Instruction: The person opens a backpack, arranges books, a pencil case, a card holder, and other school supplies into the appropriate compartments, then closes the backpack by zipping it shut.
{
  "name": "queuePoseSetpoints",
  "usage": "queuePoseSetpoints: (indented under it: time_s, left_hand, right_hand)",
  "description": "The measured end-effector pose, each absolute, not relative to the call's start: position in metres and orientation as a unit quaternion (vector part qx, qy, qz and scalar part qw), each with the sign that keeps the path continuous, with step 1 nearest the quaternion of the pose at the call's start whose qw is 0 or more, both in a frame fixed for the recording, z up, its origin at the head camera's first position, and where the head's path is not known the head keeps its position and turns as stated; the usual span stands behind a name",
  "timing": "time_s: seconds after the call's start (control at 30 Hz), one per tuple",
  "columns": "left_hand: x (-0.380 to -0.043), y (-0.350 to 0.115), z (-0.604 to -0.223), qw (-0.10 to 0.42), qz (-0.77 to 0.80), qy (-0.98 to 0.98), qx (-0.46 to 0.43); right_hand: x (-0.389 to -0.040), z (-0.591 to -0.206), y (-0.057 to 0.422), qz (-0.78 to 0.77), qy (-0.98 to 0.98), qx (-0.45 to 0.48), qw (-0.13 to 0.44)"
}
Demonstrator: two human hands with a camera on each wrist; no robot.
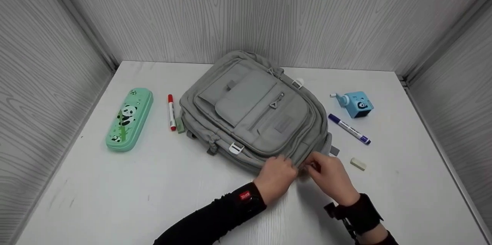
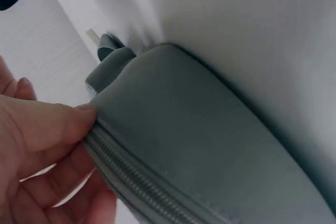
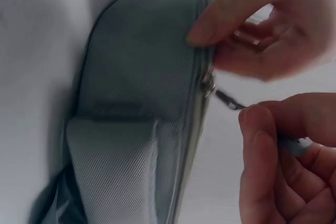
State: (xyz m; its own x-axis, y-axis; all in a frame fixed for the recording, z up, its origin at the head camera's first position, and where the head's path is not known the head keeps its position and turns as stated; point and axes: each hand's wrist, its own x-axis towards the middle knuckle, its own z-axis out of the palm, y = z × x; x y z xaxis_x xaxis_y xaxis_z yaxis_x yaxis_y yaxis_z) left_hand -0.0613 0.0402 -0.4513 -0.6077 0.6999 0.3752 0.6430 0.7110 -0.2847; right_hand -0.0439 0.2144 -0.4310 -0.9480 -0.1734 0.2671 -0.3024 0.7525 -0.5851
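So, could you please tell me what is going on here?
A person is working on the zip of a bag lying on a table. Their left hand pinches the bag's edge beside the zip, while the right hand holds the pull. How far the zip is open is hard to tell. In the head view, a green case and a red marker lie left of the bag; a sharpener, a dark-capped marker and an eraser are on its right.

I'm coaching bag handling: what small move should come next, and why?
Probably draw the zipper pull gently along the zipper: the right hand pinches that pull, and the left hand pinches the edge of the backpack close by, which should steady the fabric.
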Motion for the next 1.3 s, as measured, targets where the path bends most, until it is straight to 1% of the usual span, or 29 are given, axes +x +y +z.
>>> queuePoseSetpoints:
  time_s: [0.2, 0.27, 0.33, 0.43, 0.57, 0.87, 1.0, 1.17, 1.3]
  left_hand:
    - [-0.058, 0.020, -0.453, 0.242, 0.016, -0.875, -0.419]
    - [-0.055, 0.010, -0.453, 0.241, 0.011, -0.868, -0.434]
    - [-0.053, 0.000, -0.453, 0.240, 0.006, -0.860, -0.450]
    - [-0.052, -0.015, -0.454, 0.248, -0.003, -0.847, -0.470]
    - [-0.053, -0.035, -0.453, 0.271, -0.020, -0.831, -0.486]
    - [-0.060, -0.066, -0.455, 0.282, -0.050, -0.832, -0.475]
    - [-0.066, -0.080, -0.458, 0.294, -0.078, -0.833, -0.463]
    - [-0.076, -0.098, -0.463, 0.290, -0.102, -0.842, -0.443]
    - [-0.084, -0.111, -0.463, 0.288, -0.102, -0.855, -0.418]
  right_hand:
    - [-0.057, -0.434, 0.229, 0.331, -0.937, 0.090, 0.064]
    - [-0.063, -0.433, 0.236, 0.333, -0.938, 0.072, 0.061]
    - [-0.069, -0.432, 0.245, 0.328, -0.941, 0.055, 0.067]
    - [-0.078, -0.429, 0.261, 0.318, -0.943, 0.030, 0.091]
    - [-0.087, -0.430, 0.282, 0.314, -0.942, -0.001, 0.116]
    - [-0.090, -0.434, 0.290, 0.329, -0.936, -0.029, 0.119]
    - [-0.083, -0.430, 0.290, 0.340, -0.935, -0.043, 0.092]
    - [-0.067, -0.427, 0.286, 0.351, -0.934, -0.050, 0.045]
    - [-0.056, -0.423, 0.275, 0.352, -0.935, -0.036, 0.010]
